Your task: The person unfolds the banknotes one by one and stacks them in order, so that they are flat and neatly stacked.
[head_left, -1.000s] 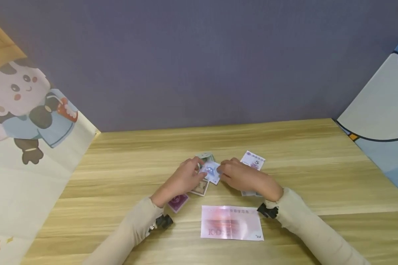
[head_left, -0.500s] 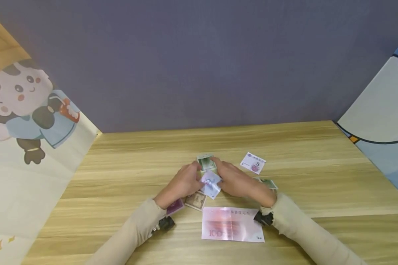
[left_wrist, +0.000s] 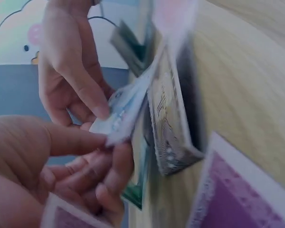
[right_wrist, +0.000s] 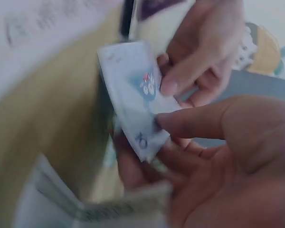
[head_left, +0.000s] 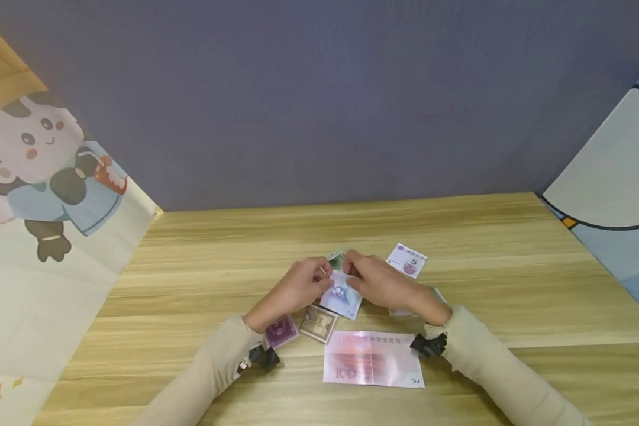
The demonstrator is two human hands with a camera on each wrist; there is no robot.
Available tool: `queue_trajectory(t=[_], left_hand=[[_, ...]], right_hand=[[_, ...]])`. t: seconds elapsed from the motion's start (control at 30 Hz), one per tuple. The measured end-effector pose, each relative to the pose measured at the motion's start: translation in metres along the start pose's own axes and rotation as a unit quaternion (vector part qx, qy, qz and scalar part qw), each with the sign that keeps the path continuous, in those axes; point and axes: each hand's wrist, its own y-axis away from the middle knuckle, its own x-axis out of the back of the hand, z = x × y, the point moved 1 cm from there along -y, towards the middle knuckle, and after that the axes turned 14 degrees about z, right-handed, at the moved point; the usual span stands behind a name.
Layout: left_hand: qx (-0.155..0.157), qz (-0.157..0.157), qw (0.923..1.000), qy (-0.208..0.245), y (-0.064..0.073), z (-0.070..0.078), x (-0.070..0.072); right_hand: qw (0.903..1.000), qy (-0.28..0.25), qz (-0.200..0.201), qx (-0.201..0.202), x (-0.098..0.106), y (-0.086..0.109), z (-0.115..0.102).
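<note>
In the head view, my left hand and right hand meet over the middle of the table. Between them is a small pale-blue banknote, seemingly folded, with a printed cartoon figure. The left thumb and fingers pinch one edge, and the right thumb and fingers pinch the opposite edge. Both grips also show in the right wrist view, where the blue note tilts above the tabletop. A green banknote lies just behind, partly hidden by the hands. A brown banknote and a purple banknote lie by my left wrist.
A pink 100 banknote lies flat with a centre crease at the front. Right of my hands lies a 5 banknote; a further note is partly covered by my right forearm. A grey-blue wall bounds the wooden table behind.
The blue note has shifted slightly towards me and turned between my hands. Both hands now pinch its upper edges. The brown note lies a little nearer me than a second ago.
</note>
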Motion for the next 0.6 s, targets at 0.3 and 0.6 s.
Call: queue_trajectory(t=[0.3,0.6], left_hand=[[0.026,-0.066,0.9789,0.192,0.001,0.013,0.008],[-0.007,0.016,0.9772,0.211,0.004,0.024,0.023]], right_hand=[[0.9944,-0.079,0.067,-0.022,0.038,-0.002,-0.012],[0.9774,-0.14,0.122,-0.102,0.051,-0.003,-0.008]])
